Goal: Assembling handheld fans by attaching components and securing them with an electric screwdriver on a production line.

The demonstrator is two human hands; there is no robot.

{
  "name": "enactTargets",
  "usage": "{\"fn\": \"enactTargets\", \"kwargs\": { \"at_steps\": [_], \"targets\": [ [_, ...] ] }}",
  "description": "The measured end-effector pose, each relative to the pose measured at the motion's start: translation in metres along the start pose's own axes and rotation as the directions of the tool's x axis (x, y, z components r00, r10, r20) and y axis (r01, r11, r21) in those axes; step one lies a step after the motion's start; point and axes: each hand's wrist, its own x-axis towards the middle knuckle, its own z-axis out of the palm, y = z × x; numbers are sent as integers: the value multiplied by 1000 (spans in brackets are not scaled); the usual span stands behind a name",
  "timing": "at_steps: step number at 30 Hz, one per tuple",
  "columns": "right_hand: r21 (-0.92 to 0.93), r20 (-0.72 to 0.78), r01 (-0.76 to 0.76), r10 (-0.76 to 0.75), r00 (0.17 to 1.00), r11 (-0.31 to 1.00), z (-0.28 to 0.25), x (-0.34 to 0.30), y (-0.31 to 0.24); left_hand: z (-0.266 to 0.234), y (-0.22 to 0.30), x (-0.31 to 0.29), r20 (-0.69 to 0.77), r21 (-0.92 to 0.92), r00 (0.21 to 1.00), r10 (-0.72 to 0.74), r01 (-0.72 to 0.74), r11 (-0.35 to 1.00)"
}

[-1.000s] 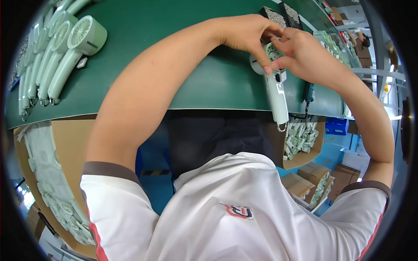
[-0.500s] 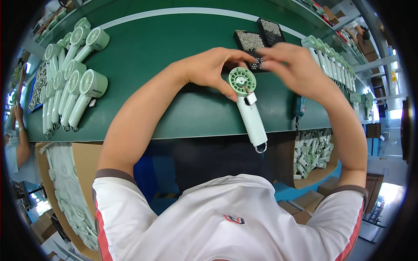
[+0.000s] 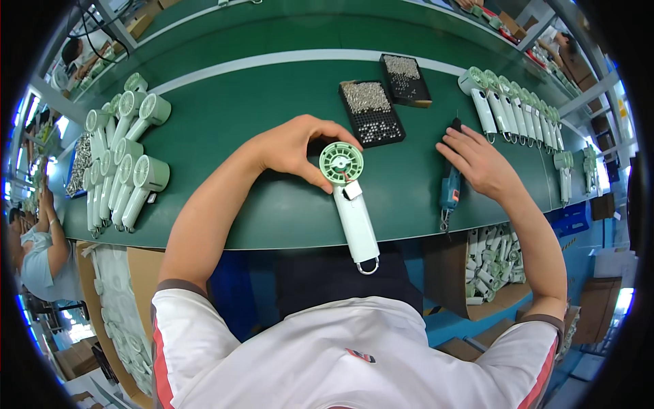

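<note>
My left hand (image 3: pixel 294 148) curls its thumb and fingers around the round green head of a handheld fan (image 3: pixel 355 221). The fan's white handle points toward me over the table's edge, with a metal loop at its end. Inside the uncovered head a spoked ring and small red wires show, with a white piece beside them. My right hand (image 3: pixel 480 162) is on a blue and black electric screwdriver (image 3: pixel 450 189), its fingers wrapped over the dark front part; the thumb is hidden. The screwdriver's thin bit points away from me.
Two black trays of small screws, a near one (image 3: pixel 386 127) and a far one (image 3: pixel 411 94), lie beyond the fan. Several fans (image 3: pixel 146 176) lie at left and more (image 3: pixel 507 112) at far right. Boxes of parts (image 3: pixel 487 266) stand below the green table (image 3: pixel 272 211).
My right hand has left the near screw tray and come to the screwdriver on the right. My left hand still holds the fan. The whole view has shifted.
</note>
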Motion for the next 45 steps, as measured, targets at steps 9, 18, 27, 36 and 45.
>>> {"fn": "enactTargets", "kwargs": {
  "at_steps": [9, 18, 27, 36, 45],
  "targets": [
    [311, -235, -45, 123, 964, 949, 15, -14, 16, -7, 16, 14, 67, 26, 992, -104, 102, 994],
    [741, -548, 548, 822, 158, 388, -56, 103, 2, -4, 12, 13, 31, -22, 995, -94, 95, 995],
    [777, -346, 618, 902, 260, 120, -40, 172, 2, 0, 1, 11, -18, -40, 1000, 15, -16, 999],
    [837, -328, 537, 884, 334, 107, 1, 173, -13, 1, -1, 7, -61, 5, 998, 2, -2, 1000],
    [894, -50, 440, 958, 281, -82, -9, 184, -30, 4, -6, 6, -78, 19, 995, 54, -53, 998]
  ]
}}
